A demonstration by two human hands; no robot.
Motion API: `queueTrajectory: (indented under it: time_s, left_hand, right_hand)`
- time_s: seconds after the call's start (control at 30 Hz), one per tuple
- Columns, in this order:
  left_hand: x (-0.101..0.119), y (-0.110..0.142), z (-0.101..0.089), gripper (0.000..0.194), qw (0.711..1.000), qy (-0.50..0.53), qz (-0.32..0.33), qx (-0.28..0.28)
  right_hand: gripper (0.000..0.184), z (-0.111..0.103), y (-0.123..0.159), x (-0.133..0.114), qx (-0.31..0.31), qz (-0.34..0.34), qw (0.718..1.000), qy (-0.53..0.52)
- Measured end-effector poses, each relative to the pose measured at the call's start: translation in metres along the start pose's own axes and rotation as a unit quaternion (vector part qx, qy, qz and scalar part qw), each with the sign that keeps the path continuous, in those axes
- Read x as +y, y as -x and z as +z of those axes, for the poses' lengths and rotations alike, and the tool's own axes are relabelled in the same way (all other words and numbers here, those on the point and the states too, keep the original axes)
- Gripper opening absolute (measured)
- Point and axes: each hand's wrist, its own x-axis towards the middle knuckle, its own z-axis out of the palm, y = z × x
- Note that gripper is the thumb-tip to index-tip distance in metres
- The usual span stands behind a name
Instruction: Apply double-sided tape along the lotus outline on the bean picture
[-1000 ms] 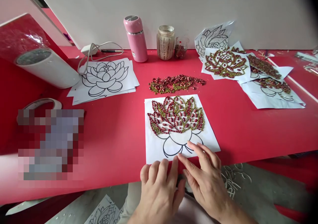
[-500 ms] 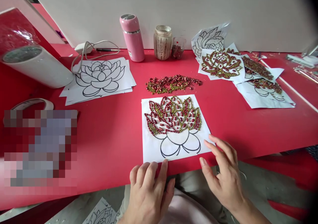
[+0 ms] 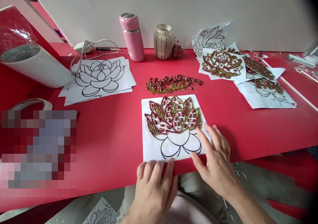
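Note:
A white sheet with a lotus outline (image 3: 177,144) lies before me on the table. Red beans and green beans (image 3: 174,114) cover its upper petals; the lower petals are bare line drawing. My left hand (image 3: 156,186) rests at the sheet's bottom edge, index fingertip on the paper, the other fingers loosely bent, holding nothing. Over the sheet's right side is my right hand (image 3: 215,154), fingers spread, its index fingertip near the lower right beans. Whether that fingertip touches them I cannot tell. Just beyond the sheet is a loose pile of red and green beans (image 3: 174,84).
Blank lotus sheets (image 3: 99,78) lie at the left under a cable, near a white roll (image 3: 37,65) and a tape ring (image 3: 46,104). A pink flask (image 3: 132,38), a glass jar (image 3: 163,41) and a small cup (image 3: 178,48) stand behind. Bean-covered sheets (image 3: 222,63) overlap at right.
My right hand has moved left and forward over the sheet. My left hand has shifted slightly right along the bottom edge. The sheet and bean pile look the same.

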Motion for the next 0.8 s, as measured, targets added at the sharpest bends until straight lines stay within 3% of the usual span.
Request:
queueTrajectory:
  time_s: [0.33,0.47,0.63,0.8]
  left_hand:
    - [-0.011,0.009,-0.012,0.026,1.0,0.005,-0.013,0.018]
    - [-0.007,0.007,-0.013,0.023,1.0,0.008,-0.016,0.022]
    - [0.006,-0.004,-0.006,0.031,1.0,-0.019,-0.011,-0.016]
    - [0.0,-0.001,-0.001,0.031,0.999,-0.03,-0.002,-0.02]
  right_hand:
    - [0.048,-0.002,0.009,0.02,0.013,0.017,0.999,-0.047]
    - [0.05,-0.002,0.006,0.007,0.033,0.01,0.997,-0.07]
    - [0.06,0.003,-0.002,-0.02,0.028,-0.016,0.998,-0.05]
    - [0.056,0.009,0.0,-0.013,0.046,-0.016,0.998,-0.037]
